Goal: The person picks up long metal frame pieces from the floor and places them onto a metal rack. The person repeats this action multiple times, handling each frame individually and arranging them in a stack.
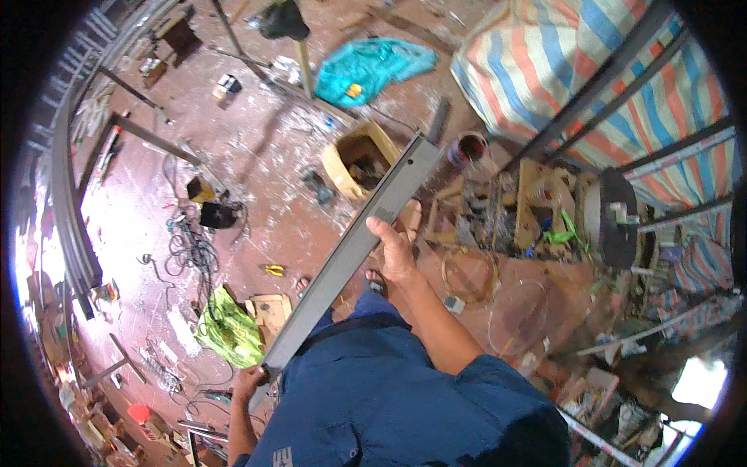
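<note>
A long grey metal profile (338, 261) slants across the front of my body, its far end up to the right and its near end down to the left. Around its upper half my right hand (398, 247) is closed, thumb lying on the flat face and fingers behind the edge. My left hand (247, 383) grips the lower end beside my hip; its fingers are partly hidden. A small dark hole shows near the profile's far end. Just beyond that end stands a yellowish tub (337, 164) with dark scraps in it.
Yellow-handled pliers (273, 270) and tangled black cables (189, 253) lie on the littered floor. A bright green bag (231, 327) lies left, a teal sheet (373, 68) ahead. Wooden crates (537, 204) and a striped tarp (545, 70) stand right. Metal bars (68, 210) run along the left.
</note>
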Tool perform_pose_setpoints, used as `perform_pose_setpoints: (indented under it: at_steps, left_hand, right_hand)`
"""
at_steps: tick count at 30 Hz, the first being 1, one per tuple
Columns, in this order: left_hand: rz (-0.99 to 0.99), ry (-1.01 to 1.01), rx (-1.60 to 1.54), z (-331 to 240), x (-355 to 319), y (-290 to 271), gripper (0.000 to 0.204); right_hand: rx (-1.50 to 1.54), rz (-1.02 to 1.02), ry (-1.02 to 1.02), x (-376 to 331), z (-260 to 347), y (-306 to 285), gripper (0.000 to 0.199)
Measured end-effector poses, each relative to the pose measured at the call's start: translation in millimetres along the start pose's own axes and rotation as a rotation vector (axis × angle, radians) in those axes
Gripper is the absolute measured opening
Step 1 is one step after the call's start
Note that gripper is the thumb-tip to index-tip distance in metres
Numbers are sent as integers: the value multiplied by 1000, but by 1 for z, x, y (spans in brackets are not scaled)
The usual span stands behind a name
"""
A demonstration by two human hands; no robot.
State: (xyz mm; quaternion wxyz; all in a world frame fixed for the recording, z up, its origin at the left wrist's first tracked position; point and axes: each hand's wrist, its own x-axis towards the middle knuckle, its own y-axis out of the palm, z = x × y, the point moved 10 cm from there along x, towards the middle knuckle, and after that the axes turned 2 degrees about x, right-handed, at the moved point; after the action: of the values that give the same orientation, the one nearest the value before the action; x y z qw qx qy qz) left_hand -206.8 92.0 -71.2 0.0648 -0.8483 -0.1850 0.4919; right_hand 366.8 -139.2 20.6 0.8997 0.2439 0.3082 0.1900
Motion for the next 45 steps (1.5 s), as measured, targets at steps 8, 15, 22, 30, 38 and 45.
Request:
perform_pose_setpoints:
  at_steps: [8,15,22,30,38,45]
  left_hand:
    - [-62,-57,-241,29,-47,52,53]
    - [-202,-154,-416,32,-1,46,63]
    - [-228,-56,-265,-32,58,-75,67]
    - [-546,78,-463,-91,23,-147,65]
    - [-732,-157,-428,-124,49,-186,56]
    - [-751,-427,-486,-180,97,-201,54]
  right_hand:
    - [-298,263,4,21,17,174,61]
    - [-597,330,119,115,-72,273,66]
    - [-793,325,-115,208,-124,411,68]
    - [-956,338,-111,244,-187,546,80]
    - [-1012,528,71,304,-253,628,81]
    - [-1020,693,271,389,-308,682,75]
